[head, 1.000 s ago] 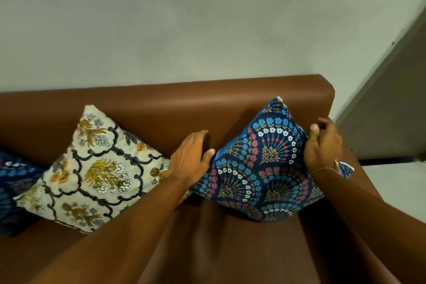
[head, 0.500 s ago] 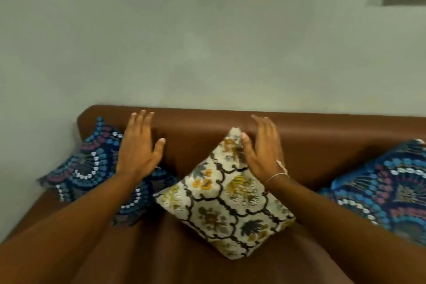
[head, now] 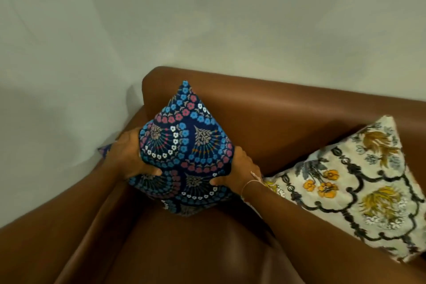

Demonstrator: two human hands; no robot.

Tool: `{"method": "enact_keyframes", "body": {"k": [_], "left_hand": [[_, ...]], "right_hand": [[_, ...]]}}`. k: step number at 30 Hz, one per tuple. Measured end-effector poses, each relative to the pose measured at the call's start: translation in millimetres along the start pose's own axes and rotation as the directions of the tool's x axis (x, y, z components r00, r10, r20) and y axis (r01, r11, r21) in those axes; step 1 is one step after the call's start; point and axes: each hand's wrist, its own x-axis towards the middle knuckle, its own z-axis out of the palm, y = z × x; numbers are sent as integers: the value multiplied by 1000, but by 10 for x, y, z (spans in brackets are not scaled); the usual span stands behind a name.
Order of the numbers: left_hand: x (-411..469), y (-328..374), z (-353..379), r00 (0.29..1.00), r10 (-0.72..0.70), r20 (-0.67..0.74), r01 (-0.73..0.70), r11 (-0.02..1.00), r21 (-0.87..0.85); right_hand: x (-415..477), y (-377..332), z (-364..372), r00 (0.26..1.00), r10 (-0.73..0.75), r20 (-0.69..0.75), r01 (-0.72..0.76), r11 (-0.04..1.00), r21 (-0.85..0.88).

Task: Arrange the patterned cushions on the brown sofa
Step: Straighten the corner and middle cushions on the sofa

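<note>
Blue fan-print cushion [head: 184,145] stands on one corner at the far-left end of the brown sofa [head: 288,122], top corner leaning toward the backrest, next to the armrest. Left hand [head: 129,157] clamps its left side, right hand [head: 239,170] its right; each grip closed on the cushion w/ thumbs pressing the front. Cream floral cushion [head: 345,187] sits to the right, propped diamond-wise, apart from the blue one. Thin bracelet [head: 247,185] on right wrist. Risk: balanced on a point, so on release it could tip fwd onto the seat or slump sideways if not seated against backrest & armrest.
</note>
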Motion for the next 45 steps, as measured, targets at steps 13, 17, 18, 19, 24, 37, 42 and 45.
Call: {"method": "enact_keyframes", "body": {"k": [13,17,18,19,24,37,42,45], "left_hand": [[20,-108,397,967,-44,-252,21,995,-95],[-11,0,398,963,-69,-261,68,998,-14],[-67,82,424,955,-63,-289,68,998,7],[-135,200,459,942,-40,-335,53,998,30],[-367,1224,659,804,205,-558,-144,978,151],[-702,3109,1852,977,166,137,-178,981,83],[-784,3172,1941,934,251,-254,-240,968,72],[-711,3168,1874,923,273,-271,-267,962,61]], "right_hand": [[25,21,147,972,-103,-210,94,994,-53],[-84,141,10,968,-199,-155,186,978,-94],[-141,176,-88,953,-244,-179,226,967,-116],[-195,212,-219,930,-297,-218,269,952,-147],[-471,667,-1310,743,-399,-537,266,912,-311],[-1419,3180,-1956,968,250,-32,-252,961,-116],[-1522,3163,-1792,857,14,-515,-147,965,-218],[-1578,3160,-1806,823,48,-566,-164,974,-156]]}}
